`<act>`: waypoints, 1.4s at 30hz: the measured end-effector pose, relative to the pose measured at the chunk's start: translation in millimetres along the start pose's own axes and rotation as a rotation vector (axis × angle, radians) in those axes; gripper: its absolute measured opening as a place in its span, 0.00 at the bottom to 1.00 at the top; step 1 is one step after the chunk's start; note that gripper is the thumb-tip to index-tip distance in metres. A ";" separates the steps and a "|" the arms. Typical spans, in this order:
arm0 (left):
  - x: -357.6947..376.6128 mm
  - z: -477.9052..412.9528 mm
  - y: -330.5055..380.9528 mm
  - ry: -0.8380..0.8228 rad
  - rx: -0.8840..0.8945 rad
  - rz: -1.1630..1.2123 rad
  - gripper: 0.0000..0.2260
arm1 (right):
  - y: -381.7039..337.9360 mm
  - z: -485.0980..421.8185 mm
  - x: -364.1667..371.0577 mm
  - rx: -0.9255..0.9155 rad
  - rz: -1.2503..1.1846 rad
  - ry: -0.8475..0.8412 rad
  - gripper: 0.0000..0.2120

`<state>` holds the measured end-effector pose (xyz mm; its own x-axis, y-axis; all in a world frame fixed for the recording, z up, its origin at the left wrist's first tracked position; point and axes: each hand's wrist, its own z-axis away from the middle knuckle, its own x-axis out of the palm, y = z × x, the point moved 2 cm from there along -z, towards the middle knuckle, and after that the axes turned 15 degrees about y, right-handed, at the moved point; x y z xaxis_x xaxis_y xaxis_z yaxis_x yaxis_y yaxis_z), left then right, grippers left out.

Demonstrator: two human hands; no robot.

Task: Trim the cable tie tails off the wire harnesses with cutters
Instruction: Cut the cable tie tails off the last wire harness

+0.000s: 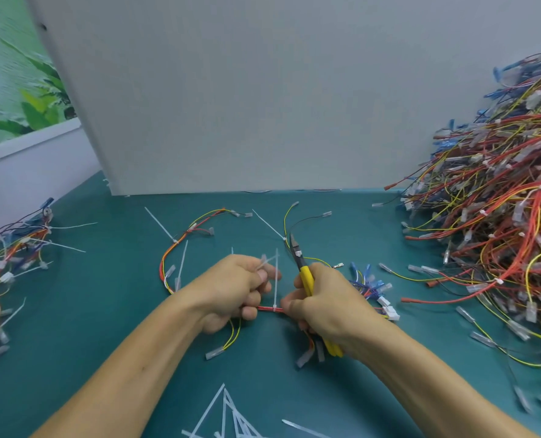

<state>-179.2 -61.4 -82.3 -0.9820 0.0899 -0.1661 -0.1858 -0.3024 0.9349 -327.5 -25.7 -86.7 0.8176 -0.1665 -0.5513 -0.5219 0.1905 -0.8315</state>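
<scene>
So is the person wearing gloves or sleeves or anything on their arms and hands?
No gloves. The left hand and right hand are bare, with no rings or watch showing. Both forearms are bare too, right down to the picture's edge, so no sleeves are in view.

no writing, label, brand or number can be read anywhere in this view.

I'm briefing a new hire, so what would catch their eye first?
A huge tangled heap of wires lies on the table at right. In the middle, the right hand grips yellow cutters while the left hand holds a red wire bundle with a white tie standing up.
</scene>
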 end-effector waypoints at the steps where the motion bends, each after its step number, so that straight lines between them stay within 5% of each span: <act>1: -4.5 -0.2 3.3 0.000 -0.017 0.051 0.11 | -0.3 0.6 0.5 -0.007 0.016 0.001 0.09; 5: -29.6 0.0 12.5 -0.056 -0.027 0.070 0.12 | -0.5 1.4 1.0 -0.011 0.035 0.003 0.09; 11: -55.3 11.4 10.7 -0.416 -0.031 -0.670 0.11 | 0.5 0.8 2.9 -0.008 0.026 0.002 0.10; 24: -27.8 24.2 28.9 -0.328 0.326 -1.032 0.12 | -9.0 13.9 8.6 -0.056 0.086 -0.015 0.25; 27: -14.0 33.5 33.3 -0.198 0.482 -1.239 0.09 | -6.5 12.5 9.1 -0.067 0.134 -0.032 0.19; 31: -9.9 44.7 52.4 -0.076 0.736 -0.833 0.10 | -0.3 1.6 0.7 -0.007 0.030 -0.012 0.08; 35: -3.0 39.3 34.5 -0.369 0.414 -0.384 0.11 | 3.6 -2.9 -3.8 0.095 -0.118 -0.038 0.08; 39: -21.9 31.6 7.8 -0.422 0.000 -0.592 0.12 | 4.3 -5.9 -1.9 0.115 -0.144 -0.071 0.07; 42: -25.0 28.8 7.1 -0.288 -0.032 -0.655 0.13 | 3.4 -6.6 -1.5 0.120 -0.151 -0.087 0.07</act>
<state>-155.0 -38.5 -62.5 -0.6208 0.5085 -0.5967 -0.7397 -0.1277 0.6607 -332.1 -31.2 -89.2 0.9049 -0.1187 -0.4088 -0.3635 0.2845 -0.8871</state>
